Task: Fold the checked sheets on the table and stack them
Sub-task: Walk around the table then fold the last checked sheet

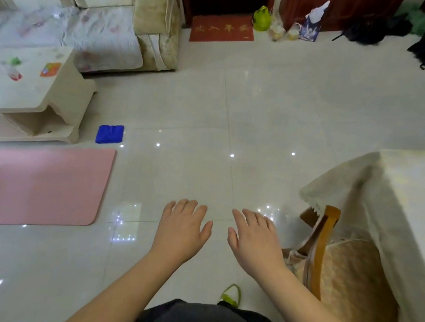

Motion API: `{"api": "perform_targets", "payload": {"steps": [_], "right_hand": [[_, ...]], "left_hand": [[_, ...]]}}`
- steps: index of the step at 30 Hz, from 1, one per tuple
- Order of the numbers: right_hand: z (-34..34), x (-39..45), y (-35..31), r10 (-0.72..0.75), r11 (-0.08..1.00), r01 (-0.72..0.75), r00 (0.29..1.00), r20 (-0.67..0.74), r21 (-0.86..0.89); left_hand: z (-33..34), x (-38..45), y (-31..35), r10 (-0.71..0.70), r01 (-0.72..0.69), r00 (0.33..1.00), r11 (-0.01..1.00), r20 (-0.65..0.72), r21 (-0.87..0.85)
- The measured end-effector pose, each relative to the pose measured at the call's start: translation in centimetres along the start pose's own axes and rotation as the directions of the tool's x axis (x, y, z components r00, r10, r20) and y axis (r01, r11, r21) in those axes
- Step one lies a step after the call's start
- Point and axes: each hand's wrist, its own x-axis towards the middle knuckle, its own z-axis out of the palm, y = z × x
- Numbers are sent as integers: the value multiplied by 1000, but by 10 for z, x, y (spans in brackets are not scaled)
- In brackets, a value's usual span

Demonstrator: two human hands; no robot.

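Two hands held out palm-down over bare tiled floor [266, 100]: left hand [182, 230] and right hand [255, 241] side by side, apart, fingers straight and relaxed, holding nothing. Cloth-covered table [412, 210] at right edge, chair [320, 252] tucked beneath its hanging hem; pink mat [36, 183] at left. Checked sheets not visible.

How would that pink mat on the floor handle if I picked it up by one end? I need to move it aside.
The pink mat lies flat with rounded corners and a thin edge, so it probably bends and droops rather than staying stiff. It looks light for its size. On the glossy floor tiles it may well slide if pushed.
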Motion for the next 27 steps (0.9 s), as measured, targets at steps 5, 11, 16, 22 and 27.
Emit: {"api": "perform_targets", "payload": {"steps": [5, 11, 16, 22, 27], "right_hand": [[-14, 51, 13, 26, 999, -27, 998, -53, -21], [-32, 122, 23, 128, 992, -128, 989, -73, 2], [-46, 192, 34, 184, 982, -187, 981, -64, -39], [-77, 257, 44, 290, 954, -296, 951, -106, -47], [-96, 292, 61, 361, 928, -370, 923, -135, -46]], "left_hand": [[-8, 56, -8, 10, -10, 1000, 1000, 10, 3], [-4, 144, -22, 114, -114, 993, 993, -3, -22], [-7, 233, -42, 167, -166, 986, 984, 19, -60], [-14, 317, -51, 276, -270, 960, 958, 46, -99], [-25, 383, -36, 382, -379, 924, 919, 12, -108]]}}
